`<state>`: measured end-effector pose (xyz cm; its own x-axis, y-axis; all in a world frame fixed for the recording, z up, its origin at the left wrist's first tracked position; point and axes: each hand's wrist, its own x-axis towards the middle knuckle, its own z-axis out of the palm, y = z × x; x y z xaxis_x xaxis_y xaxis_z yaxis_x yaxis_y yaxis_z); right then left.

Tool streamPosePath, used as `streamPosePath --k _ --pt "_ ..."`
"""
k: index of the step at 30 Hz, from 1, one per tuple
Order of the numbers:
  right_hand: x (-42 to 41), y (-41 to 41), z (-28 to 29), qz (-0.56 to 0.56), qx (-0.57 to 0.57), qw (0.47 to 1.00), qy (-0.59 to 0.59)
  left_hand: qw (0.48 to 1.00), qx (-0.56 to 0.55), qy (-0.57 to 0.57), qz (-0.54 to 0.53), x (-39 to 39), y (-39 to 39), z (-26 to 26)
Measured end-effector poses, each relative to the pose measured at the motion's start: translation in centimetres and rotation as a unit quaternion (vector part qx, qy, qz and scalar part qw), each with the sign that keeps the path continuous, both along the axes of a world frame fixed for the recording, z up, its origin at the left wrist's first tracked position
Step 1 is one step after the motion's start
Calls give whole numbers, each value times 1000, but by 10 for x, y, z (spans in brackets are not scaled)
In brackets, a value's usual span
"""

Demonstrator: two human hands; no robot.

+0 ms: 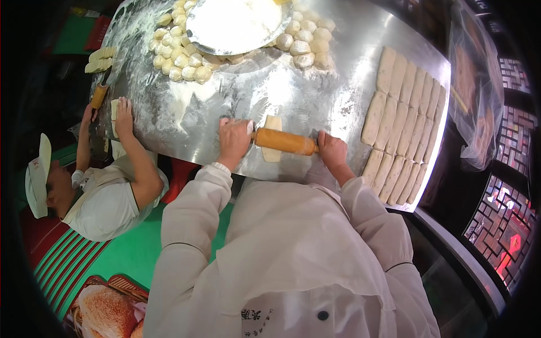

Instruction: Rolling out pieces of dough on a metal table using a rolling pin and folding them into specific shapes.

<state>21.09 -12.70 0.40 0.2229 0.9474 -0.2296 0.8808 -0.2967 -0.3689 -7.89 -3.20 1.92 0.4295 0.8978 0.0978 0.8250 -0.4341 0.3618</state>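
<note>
Both my hands grip a wooden rolling pin (285, 141) by its two ends. My left hand (236, 141) is closed around the left handle, its fingers partly hidden from above. Around the right handle, my right hand (333, 151) is closed as well. The roller lies across a flat, elongated strip of dough (272, 153), which sticks out on the far and near sides of it. Under the dough is a floured metal table (203, 135), close to its front edge.
A large bowl of white flour (236, 25) stands at the back among dough balls (302, 47). Rows of long dough strips (397, 101) lie at right. On the left, a co-worker (105, 198) has one hand on dough (114, 110) and the other by a second rolling pin (99, 96).
</note>
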Motion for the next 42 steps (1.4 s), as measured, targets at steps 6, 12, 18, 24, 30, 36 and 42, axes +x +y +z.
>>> streamPosePath --k 6,12,18,24,30,36,42 --pt "21 71 6 -19 -25 999 -12 993 -67 88 33 24 50 2" --pt "-15 -42 5 77 106 991 40 998 -33 45 -13 -24 -59 14" --pt "-20 -37 6 49 64 997 16 996 -58 -1 -72 -24 -40 6" --pt "8 80 10 -37 -26 994 -99 988 -110 82 66 28 74 -18" --pt "20 112 14 -14 -10 995 -98 988 -75 104 91 41 107 -17" --pt "-5 21 -4 -16 24 999 -31 1000 -4 4 17 2 8 -5" --pt "-14 -56 6 70 80 994 -9 998 -47 -23 -31 -26 -85 14"
